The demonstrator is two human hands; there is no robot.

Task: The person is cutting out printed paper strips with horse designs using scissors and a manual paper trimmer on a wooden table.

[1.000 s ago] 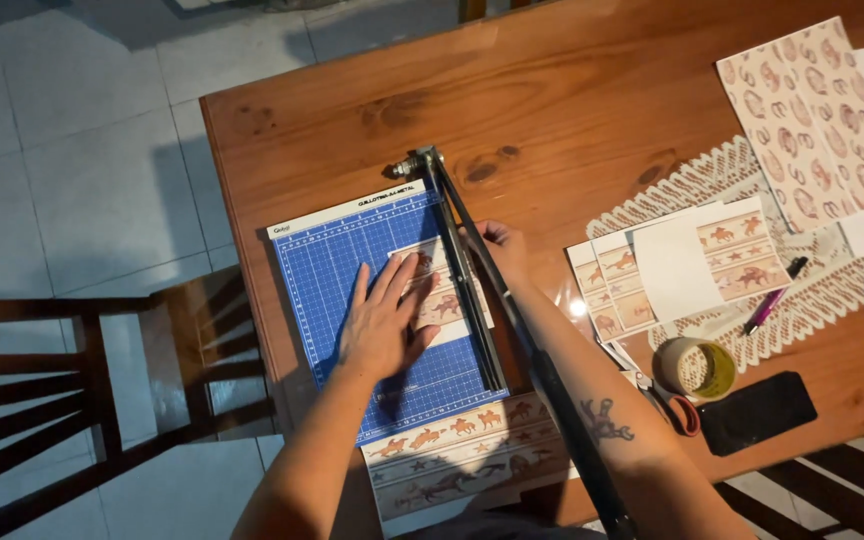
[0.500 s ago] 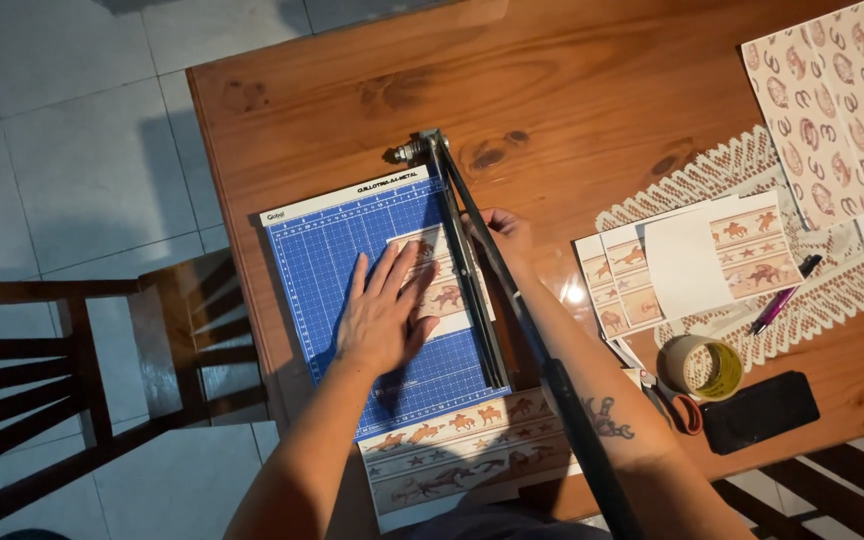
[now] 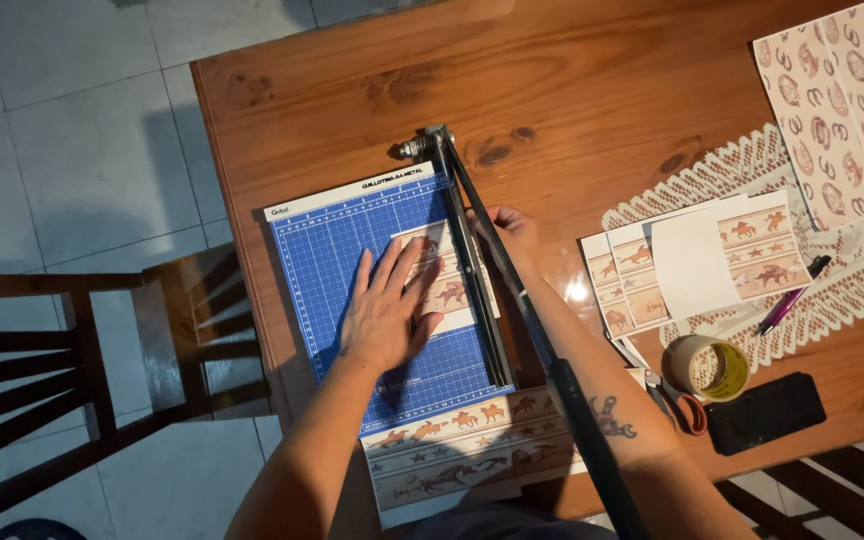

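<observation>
Printed paper strip (image 3: 444, 280) stays pinned on the blue trimmer (image 3: 352, 260) under my flat left hand (image 3: 384, 315), right hand (image 3: 512, 232) steadying its edge, blade arm (image 3: 542, 350) still raised.

Left hand (image 3: 384, 312) flat; right hand (image 3: 512, 228) curled

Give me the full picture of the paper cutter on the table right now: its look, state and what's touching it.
The paper cutter lies flat near the wooden table's left edge. It has a blue gridded bed with a white border, a dark metal rail along its right side, and a long black blade arm, raised and hinged at the far corner. A horse-printed paper piece lies on the bed across the rail. The left hand presses it flat; the right hand touches the paper's right end, beyond the rail. A printed sheet lies at the near end.
</observation>
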